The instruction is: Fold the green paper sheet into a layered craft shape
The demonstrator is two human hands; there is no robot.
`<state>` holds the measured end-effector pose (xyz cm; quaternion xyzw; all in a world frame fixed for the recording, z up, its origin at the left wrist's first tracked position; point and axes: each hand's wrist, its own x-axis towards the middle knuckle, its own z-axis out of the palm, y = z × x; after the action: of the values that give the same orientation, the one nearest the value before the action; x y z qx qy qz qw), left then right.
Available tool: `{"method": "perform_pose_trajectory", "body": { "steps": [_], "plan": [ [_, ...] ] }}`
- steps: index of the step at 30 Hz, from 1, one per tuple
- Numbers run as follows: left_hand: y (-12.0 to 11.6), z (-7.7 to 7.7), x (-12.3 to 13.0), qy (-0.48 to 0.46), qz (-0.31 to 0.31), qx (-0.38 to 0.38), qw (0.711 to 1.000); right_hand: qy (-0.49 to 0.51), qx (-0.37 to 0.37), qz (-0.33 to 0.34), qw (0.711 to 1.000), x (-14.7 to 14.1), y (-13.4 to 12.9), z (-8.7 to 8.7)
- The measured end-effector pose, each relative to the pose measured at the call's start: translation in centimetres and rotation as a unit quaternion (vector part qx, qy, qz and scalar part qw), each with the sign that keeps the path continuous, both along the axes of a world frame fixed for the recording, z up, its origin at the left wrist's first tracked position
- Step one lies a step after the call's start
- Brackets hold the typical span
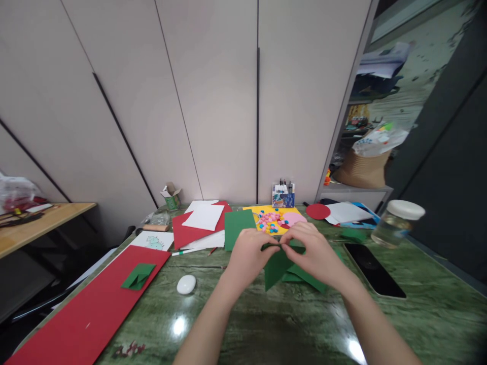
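My left hand [253, 254] and my right hand [310, 249] meet above the middle of the table. Both pinch the top edge of a folded piece of green paper [276, 268], which hangs down between them. Fingertips of the two hands almost touch at the fold. Beneath and behind the right hand, more green paper pieces [304, 276] lie on the table, partly hidden by it. A flat green sheet [238, 228] rests just beyond the left hand. Off to the left, a small folded green paper [139, 277] sits on a long red sheet [91, 314].
Pink and blue pompoms [271, 219] lie on a yellow sheet [253, 208] at the back. A phone [375, 271] and a lidded jar [395, 225] stand at the right. A white oval object [186, 285] is left of my arms. Behind are a pen box [283, 196] and white paper [204, 216].
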<state>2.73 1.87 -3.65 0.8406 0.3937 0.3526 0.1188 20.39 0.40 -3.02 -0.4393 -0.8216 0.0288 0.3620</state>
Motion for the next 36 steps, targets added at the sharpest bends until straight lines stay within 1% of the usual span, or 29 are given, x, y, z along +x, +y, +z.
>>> {"method": "perform_pose_trajectory", "body": {
  "steps": [6, 13, 15, 18, 20, 21, 23, 25, 26, 29, 31, 36],
  "plan": [
    [0.4, 0.0, -0.5, -0.029, -0.007, 0.036, 0.999, 0.006, -0.018, 0.017, 1.0, 0.8, -0.1, 0.5],
    [0.7, 0.8, -1.6, -0.072, 0.001, 0.04, 0.997, -0.018, -0.021, 0.018, 0.999, 3.3, -0.1, 1.3],
    [0.7, 1.0, -1.8, -0.078, 0.001, 0.036, 0.996, -0.044, -0.021, 0.004, 0.999, 4.1, 0.2, 1.2],
    [0.6, 1.1, -1.9, -0.085, 0.016, 0.028, 0.996, -0.081, -0.015, -0.058, 0.995, 5.3, 0.7, 1.0],
    [0.6, 1.0, -1.7, -0.081, 0.025, 0.029, 0.996, -0.065, -0.015, -0.086, 0.994, 5.7, 0.7, 1.0],
    [0.6, 1.0, -1.6, -0.076, 0.025, 0.029, 0.996, -0.042, -0.014, -0.084, 0.996, 5.6, 0.6, 1.0],
    [0.6, 0.8, -1.2, -0.07, 0.023, 0.021, 0.997, -0.006, -0.019, -0.045, 0.999, 5.1, 0.1, 1.2],
    [0.5, 0.8, -1.0, -0.08, 0.021, 0.002, 0.997, -0.018, -0.027, 0.005, 0.999, 4.3, -0.3, 1.3],
    [0.5, 0.8, -1.0, -0.09, 0.02, -0.008, 0.996, -0.024, -0.017, 0.016, 0.999, 3.9, -0.5, 1.2],
    [0.3, 0.9, -1.2, -0.11, 0.008, -0.026, 0.994, -0.022, 0.029, 0.011, 0.999, 3.1, -0.6, 0.9],
    [0.3, 1.0, -1.4, -0.094, -0.01, -0.023, 0.995, -0.035, 0.042, 0.008, 0.998, 2.9, -0.5, 0.6],
    [0.0, 0.7, -1.0, -0.041, -0.042, 0.021, 0.998, -0.085, 0.019, 0.023, 0.996, 1.9, -0.4, 0.0]
  ]
}}
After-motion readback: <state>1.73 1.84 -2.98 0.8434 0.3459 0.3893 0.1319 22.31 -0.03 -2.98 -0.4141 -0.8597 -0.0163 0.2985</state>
